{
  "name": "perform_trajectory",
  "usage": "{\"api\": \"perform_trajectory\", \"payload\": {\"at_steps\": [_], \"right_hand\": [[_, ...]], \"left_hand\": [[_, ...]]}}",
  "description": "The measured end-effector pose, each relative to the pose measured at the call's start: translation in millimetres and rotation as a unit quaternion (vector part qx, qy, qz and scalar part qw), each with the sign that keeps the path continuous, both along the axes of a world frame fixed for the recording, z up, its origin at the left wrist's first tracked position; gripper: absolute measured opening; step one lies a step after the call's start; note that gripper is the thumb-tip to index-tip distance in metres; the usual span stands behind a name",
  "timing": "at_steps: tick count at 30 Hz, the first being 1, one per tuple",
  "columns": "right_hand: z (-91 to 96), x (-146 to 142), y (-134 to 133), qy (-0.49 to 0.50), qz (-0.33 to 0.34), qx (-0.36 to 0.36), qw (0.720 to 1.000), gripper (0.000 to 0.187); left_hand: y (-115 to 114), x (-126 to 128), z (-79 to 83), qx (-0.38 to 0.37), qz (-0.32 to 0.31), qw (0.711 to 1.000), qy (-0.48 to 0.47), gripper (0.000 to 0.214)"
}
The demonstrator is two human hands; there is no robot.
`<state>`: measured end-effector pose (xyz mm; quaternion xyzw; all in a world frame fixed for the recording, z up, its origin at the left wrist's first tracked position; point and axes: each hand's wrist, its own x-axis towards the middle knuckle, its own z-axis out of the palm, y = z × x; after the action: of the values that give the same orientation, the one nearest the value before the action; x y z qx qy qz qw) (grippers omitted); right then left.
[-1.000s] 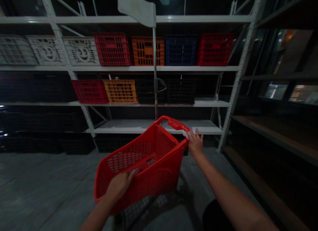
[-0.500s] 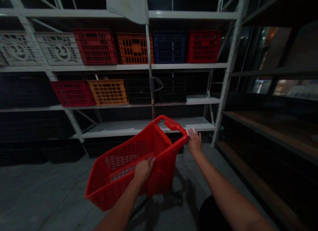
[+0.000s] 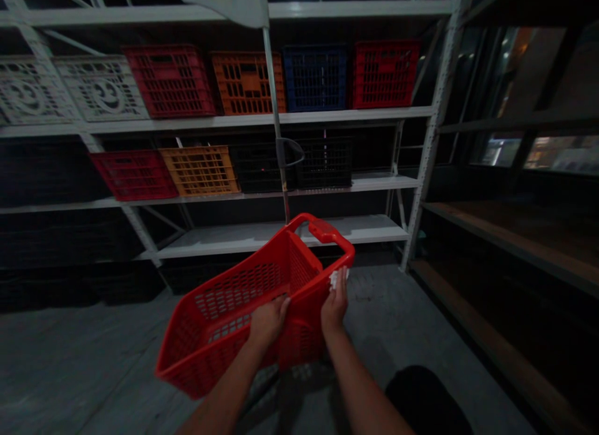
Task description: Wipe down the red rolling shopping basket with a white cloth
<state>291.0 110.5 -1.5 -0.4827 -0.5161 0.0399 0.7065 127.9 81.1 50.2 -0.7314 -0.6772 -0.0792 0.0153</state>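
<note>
A red plastic shopping cart basket [image 3: 224,322] stands tilted on the grey floor in front of me, its handle [image 3: 327,232] at the far end. My left hand [image 3: 267,321] is closed over the basket's near rim. My right hand [image 3: 335,301] presses against the basket's right side wall, fingers together and pointing up, with a small white thing [image 3: 334,279] at the fingertips that I cannot make out. A thin pole [image 3: 276,135] with a pale flag [image 3: 224,1] rises from the cart's far end.
White metal shelving [image 3: 253,120] spans the back, holding red, orange, blue, black and white crates [image 3: 246,82]. Darker wooden shelves [image 3: 505,229] run along the right. The lowest white shelf [image 3: 262,232] is bare. Concrete floor [image 3: 70,360] lies to the left.
My right hand has come in from beyond the handle corner to the basket's right wall. My left hand moved up the rim earlier and has stayed there. The view has shifted slightly.
</note>
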Motion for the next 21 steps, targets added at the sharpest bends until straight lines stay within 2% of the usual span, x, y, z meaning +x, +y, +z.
{"api": "perform_trajectory", "payload": {"at_steps": [3,7,9,11,14,16,18,21], "right_hand": [[14.7,1,9,-0.003,-0.028,0.013,1.0,0.056],[-2.4,-7,0,-0.071,0.014,0.028,0.997,0.05],[-6.2,1,-2,-0.068,0.018,0.026,0.997,0.046],[3.5,23,3,-0.025,-0.025,0.03,0.999,0.043],[33.1,62,20,0.047,-0.114,0.048,0.991,0.039],[49.1,80,28,0.048,-0.136,0.059,0.988,0.033],[55.9,87,29,0.027,-0.14,0.063,0.988,0.025],[54.3,83,20,0.032,-0.152,0.053,0.986,0.021]], "left_hand": [[0,1,-0.1,0.001,0.003,1.0,0.0,0.06],[1,2,0.0,0.004,0.005,1.0,-0.001,0.061],[1,3,-0.6,0.004,0.006,1.0,-0.001,0.061],[0,3,-2.0,0.005,0.005,1.0,0.0,0.06],[-2,2,-4.5,0.009,0.001,1.0,0.0,0.06],[-4,2,-5.4,0.013,-0.004,1.0,-0.002,0.06],[-6,2,-5.6,0.014,-0.009,1.0,-0.004,0.06],[-8,1,-5.0,0.011,-0.011,1.0,-0.007,0.059]]}}
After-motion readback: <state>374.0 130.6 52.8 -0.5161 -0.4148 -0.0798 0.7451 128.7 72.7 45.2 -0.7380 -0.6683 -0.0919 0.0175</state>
